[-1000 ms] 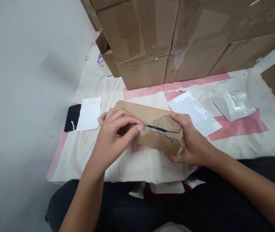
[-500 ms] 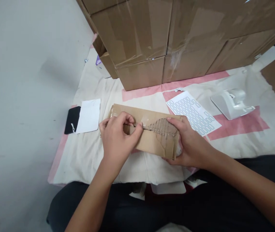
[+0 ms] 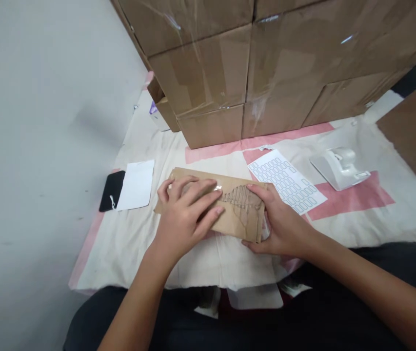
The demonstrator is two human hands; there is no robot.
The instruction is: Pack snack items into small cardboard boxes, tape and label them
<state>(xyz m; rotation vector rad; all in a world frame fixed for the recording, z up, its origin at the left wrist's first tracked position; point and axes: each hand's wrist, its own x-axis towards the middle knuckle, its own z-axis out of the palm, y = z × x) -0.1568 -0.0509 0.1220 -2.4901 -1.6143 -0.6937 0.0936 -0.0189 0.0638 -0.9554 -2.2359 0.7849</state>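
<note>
A small cardboard box (image 3: 237, 222) lies across the space between my hands, with a torn patch of bare corrugation on its top near the right end. My right hand (image 3: 279, 219) grips that end, thumb on the top and fingers around the near edge. My left hand (image 3: 189, 209) rests on the box's left half, its fingers stretched out and slightly spread over the top seam. Shiny clear tape shows by the left fingertips. Much of the box's left side is hidden under that hand.
Stacked, taped cartons (image 3: 215, 73) stand at the back. A sheet of labels (image 3: 288, 183) and a white plastic device (image 3: 339, 168) lie to the right. White paper (image 3: 136, 185) overlaps a black flat object (image 3: 110, 192) on the left. A pale wall (image 3: 39, 146) borders the left.
My left fingers were pinched at the box's seam and now lie flat over it. My right hand keeps its grip. The whole view has shifted slightly.
</note>
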